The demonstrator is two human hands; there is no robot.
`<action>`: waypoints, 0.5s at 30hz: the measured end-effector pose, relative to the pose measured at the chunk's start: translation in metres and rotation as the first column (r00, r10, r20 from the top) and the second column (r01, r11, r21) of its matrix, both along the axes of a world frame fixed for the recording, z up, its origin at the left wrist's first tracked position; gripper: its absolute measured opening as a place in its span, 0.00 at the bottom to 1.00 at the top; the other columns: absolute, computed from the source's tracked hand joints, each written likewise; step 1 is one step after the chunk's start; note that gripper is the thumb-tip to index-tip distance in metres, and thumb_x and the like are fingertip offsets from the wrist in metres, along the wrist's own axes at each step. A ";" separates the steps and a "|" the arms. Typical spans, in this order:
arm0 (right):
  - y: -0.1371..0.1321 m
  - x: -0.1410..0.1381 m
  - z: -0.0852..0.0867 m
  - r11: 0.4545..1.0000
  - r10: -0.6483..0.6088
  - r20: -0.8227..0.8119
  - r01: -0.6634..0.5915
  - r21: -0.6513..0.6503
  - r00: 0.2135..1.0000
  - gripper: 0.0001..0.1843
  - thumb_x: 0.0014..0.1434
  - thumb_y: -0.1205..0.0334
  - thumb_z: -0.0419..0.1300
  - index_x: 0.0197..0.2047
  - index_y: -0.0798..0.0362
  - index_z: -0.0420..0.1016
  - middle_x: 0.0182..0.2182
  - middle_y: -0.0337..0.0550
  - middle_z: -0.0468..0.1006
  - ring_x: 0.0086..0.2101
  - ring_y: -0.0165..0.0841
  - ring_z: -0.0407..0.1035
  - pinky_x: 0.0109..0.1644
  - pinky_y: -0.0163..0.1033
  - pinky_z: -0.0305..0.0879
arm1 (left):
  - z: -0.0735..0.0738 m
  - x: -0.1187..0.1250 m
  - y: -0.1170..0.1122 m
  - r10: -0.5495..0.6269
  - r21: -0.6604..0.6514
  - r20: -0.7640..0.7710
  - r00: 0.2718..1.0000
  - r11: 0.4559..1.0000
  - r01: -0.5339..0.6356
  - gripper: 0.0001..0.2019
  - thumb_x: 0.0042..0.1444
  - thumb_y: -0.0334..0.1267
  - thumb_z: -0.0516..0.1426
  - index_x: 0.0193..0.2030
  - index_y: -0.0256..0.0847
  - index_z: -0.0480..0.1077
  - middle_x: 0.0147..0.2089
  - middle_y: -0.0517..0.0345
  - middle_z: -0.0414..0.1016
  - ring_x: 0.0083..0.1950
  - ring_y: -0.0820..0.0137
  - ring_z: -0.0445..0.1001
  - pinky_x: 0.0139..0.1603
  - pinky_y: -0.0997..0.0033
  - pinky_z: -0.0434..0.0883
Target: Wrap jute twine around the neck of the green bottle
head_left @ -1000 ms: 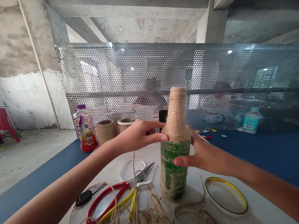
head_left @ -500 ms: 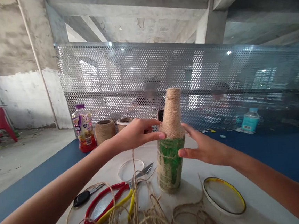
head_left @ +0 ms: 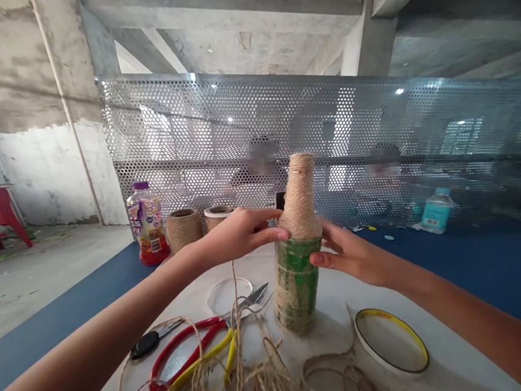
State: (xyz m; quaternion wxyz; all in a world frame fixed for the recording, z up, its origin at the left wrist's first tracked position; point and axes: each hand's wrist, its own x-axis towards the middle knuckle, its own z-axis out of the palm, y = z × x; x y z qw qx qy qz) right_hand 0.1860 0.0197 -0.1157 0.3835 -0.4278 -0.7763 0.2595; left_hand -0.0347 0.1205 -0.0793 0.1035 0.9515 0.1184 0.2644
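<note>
A glass bottle (head_left: 295,247) stands on the white tabletop (head_left: 324,302), its neck and shoulder wound in jute twine and its lower body green with loose twine turns. My left hand (head_left: 241,234) reaches it from the left, with fingertips and thumb at the shoulder. My right hand (head_left: 354,254) holds the green body from the right, thumb in front. Beside the bottle lie red-and-yellow-handled scissors (head_left: 188,360), a small black-handled cutter (head_left: 145,345), a tangle of loose twine (head_left: 263,384), a clear round lid (head_left: 228,295) and a yellow-rimmed lid (head_left: 392,342).
Behind the bottle stand two jute spools (head_left: 184,229), a juice bottle (head_left: 147,225) and a black phone (head_left: 280,201). A water bottle (head_left: 436,210) sits on the blue table surface (head_left: 476,262). Two people sit beyond a perforated metal screen (head_left: 218,132).
The bottle's base has shifted slightly away from me, and the bottle stands more upright. My right hand has moved up a little along its body. The bottle has turned slightly.
</note>
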 end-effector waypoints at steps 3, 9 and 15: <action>0.002 0.008 0.002 0.999 -0.035 0.027 0.034 0.030 0.999 0.34 0.60 0.43 0.55 0.66 0.45 0.52 0.61 0.49 0.64 0.61 0.44 0.57 0.64 0.56 0.52 | 0.002 0.001 -0.004 0.050 -0.018 -0.003 0.999 0.999 -0.050 0.27 0.60 0.54 0.53 0.55 0.34 0.70 0.19 0.68 0.57 0.20 0.78 0.55 0.22 0.77 0.55; -0.006 -0.004 0.002 0.925 -0.355 0.033 0.346 0.157 0.934 0.37 0.47 0.36 0.63 0.52 0.50 0.61 0.52 0.52 0.69 0.55 0.49 0.62 0.59 0.57 0.58 | 0.007 0.003 -0.017 0.153 0.057 -0.020 0.988 0.987 -0.151 0.27 0.58 0.57 0.54 0.51 0.34 0.72 0.18 0.67 0.59 0.19 0.78 0.57 0.20 0.78 0.53; -0.019 -0.020 0.009 0.958 -0.288 0.029 0.288 0.002 0.957 0.30 0.53 0.45 0.63 0.55 0.47 0.60 0.54 0.48 0.69 0.56 0.45 0.62 0.58 0.55 0.61 | 0.011 0.001 -0.026 0.214 0.140 -0.018 0.977 0.968 -0.210 0.25 0.56 0.57 0.54 0.46 0.35 0.74 0.17 0.66 0.58 0.18 0.78 0.56 0.20 0.77 0.50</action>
